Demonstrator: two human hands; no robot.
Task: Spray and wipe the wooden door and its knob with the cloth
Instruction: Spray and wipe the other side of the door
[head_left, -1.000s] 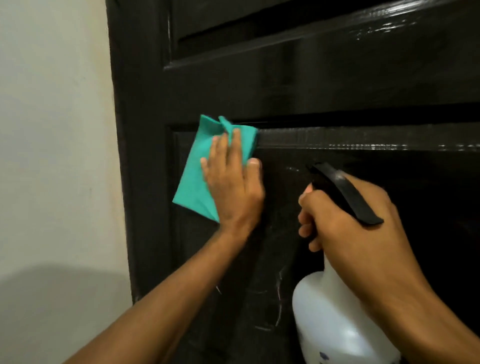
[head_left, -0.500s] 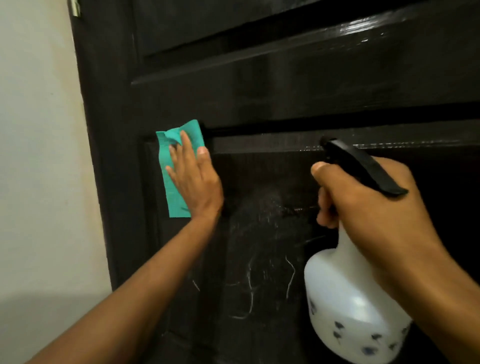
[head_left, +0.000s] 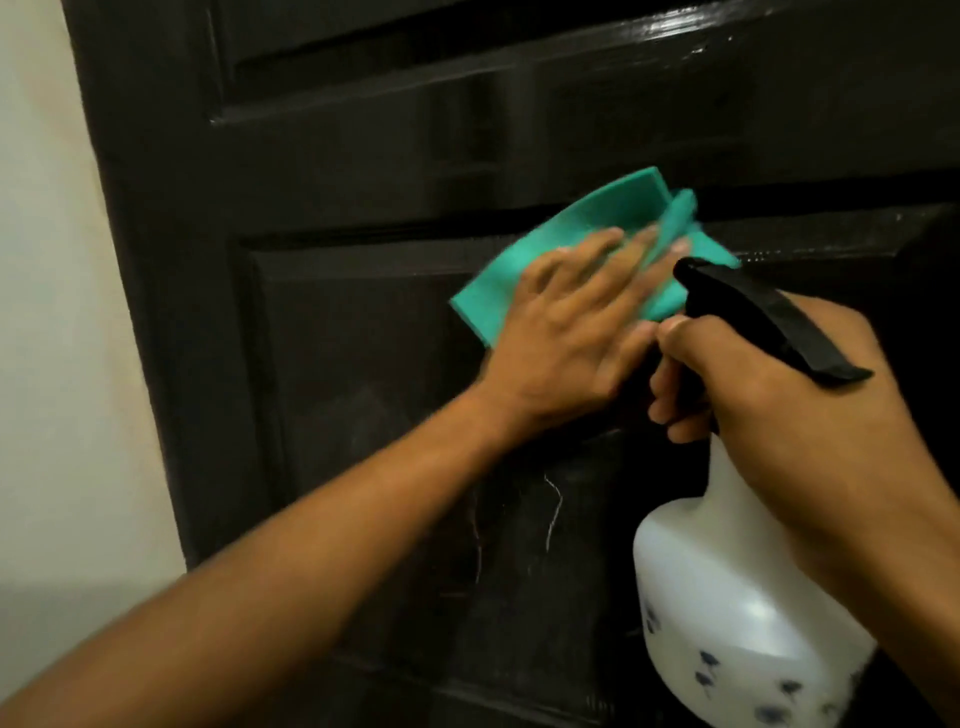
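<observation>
Door (head_left: 363, 156) fills most of my view, dark wood with pale scratches low down. My right hand (head_left: 795, 400) grips the white spray bottle (head_left: 727, 623); my left hand (head_left: 566, 338) presses the teal cloth (head_left: 597, 228) flat against its panel edge.

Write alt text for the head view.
A left hand presses a teal cloth flat against a dark wooden door. Beside it, the right hand grips a white spray bottle by its black trigger head.
</observation>
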